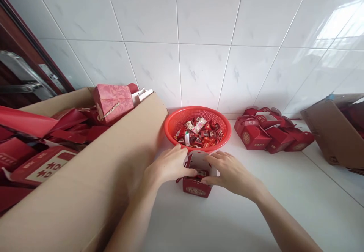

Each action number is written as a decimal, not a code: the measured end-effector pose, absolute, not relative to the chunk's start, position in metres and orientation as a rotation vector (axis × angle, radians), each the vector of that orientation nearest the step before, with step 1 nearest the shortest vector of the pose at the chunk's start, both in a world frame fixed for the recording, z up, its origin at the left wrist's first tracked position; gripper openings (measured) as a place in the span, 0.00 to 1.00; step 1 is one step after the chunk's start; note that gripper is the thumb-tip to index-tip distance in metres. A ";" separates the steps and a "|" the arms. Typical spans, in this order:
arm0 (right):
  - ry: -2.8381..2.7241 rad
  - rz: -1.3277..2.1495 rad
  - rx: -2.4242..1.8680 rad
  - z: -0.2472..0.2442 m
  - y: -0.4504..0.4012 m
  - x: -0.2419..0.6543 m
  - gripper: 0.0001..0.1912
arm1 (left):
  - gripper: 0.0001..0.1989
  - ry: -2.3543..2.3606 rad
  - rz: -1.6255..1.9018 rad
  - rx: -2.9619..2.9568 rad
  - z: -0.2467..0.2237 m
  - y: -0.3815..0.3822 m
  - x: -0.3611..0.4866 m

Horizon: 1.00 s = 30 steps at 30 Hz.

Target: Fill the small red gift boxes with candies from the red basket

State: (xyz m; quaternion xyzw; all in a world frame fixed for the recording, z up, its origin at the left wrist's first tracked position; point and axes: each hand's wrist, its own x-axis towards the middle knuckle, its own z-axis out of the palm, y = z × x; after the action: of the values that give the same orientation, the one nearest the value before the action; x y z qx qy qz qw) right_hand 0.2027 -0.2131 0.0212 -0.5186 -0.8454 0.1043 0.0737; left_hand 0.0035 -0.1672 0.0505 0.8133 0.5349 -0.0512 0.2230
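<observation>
A small red candy box stands upright on the white surface, its top flaps raised and wrapped candy showing inside. My left hand grips the box's left side, with the thumb over the rim. On the opposite side, my right hand holds the wall and flap between thumb and fingers. Just behind the box sits a red plastic basket with many wrapped candies in it.
At left, a large cardboard carton holds many red boxes. Several closed red boxes are grouped to the right by the tiled wall. Another cardboard carton stands at far right. A door handle shows at upper left.
</observation>
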 end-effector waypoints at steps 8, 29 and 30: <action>-2.212 0.361 -1.486 -0.006 -0.231 0.203 0.21 | 0.22 1.365 -0.063 2.337 0.044 -0.167 0.005; -1.864 0.294 -1.139 -0.072 -0.231 0.188 0.20 | 0.25 0.965 -0.084 2.169 0.041 -0.152 -0.005; -1.872 0.293 -1.146 -0.073 -0.231 0.188 0.20 | 0.20 1.004 -0.089 2.168 0.042 -0.151 -0.007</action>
State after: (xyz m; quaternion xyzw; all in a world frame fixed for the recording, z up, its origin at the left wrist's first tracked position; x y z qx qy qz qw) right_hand 0.1879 -0.2314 -0.0732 -0.4628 -0.7561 0.1184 0.4473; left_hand -0.0071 -0.1509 0.0415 0.8437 0.3906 -0.0346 0.3667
